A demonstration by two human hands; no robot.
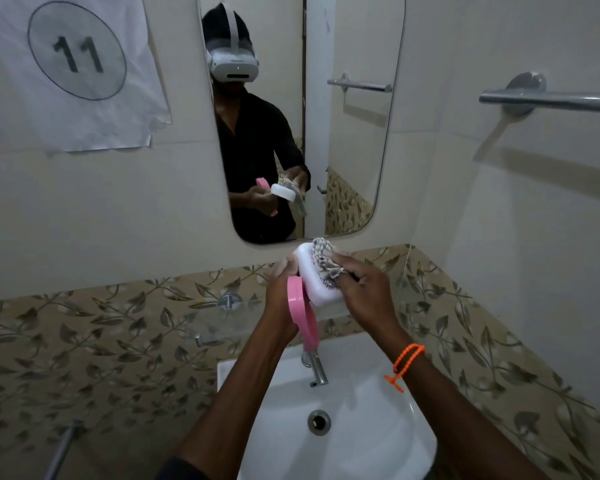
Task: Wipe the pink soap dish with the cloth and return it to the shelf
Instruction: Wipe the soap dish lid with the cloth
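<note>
The soap dish is open: its pink lid [302,311] hangs down on edge, and its white half [314,277] is turned up toward me. My left hand [281,289] grips the dish from the left, between the two halves. My right hand [357,284] presses a crumpled grey patterned cloth [326,259] against the white half's upper right side. Both hands are raised above the sink, just below the mirror. A glass shelf [222,332] juts from the tiled wall to the lower left of the dish.
A white sink [378,410] with a steel tap [317,370] lies below my hands. The mirror [354,133] on the wall reflects a person holding the dish. A towel bar [548,98] sits at upper right; a paper sheet marked 11 [77,53] hangs at upper left.
</note>
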